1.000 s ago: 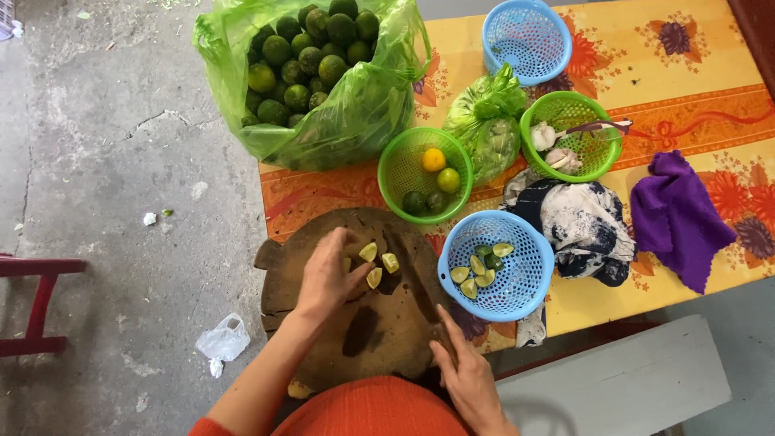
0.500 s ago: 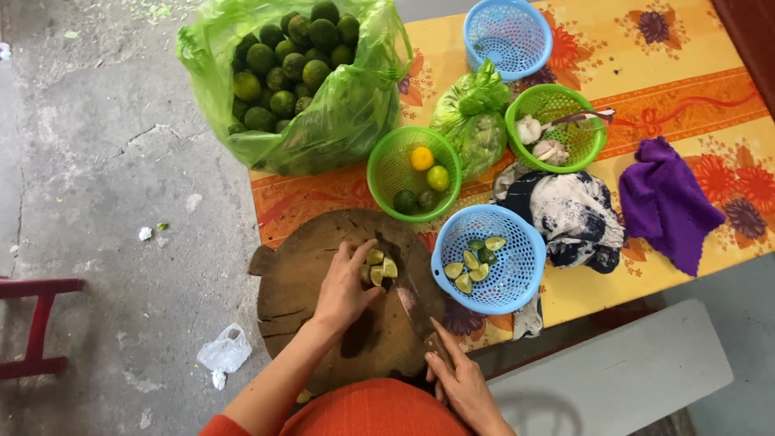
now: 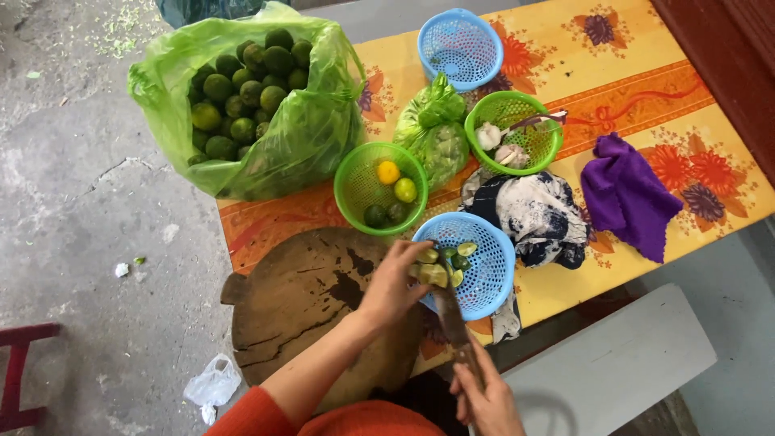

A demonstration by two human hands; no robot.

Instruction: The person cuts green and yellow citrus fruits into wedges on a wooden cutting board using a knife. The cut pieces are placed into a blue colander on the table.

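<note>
Moving cut lime pieces [image 3: 433, 273] over the rim of the blue basket [image 3: 484, 278], left hand [image 3: 393, 284] cupped round them, right hand [image 3: 484, 400] gripping the knife [image 3: 450, 319]; next, seemingly, spreading fingers above the basket.
</note>
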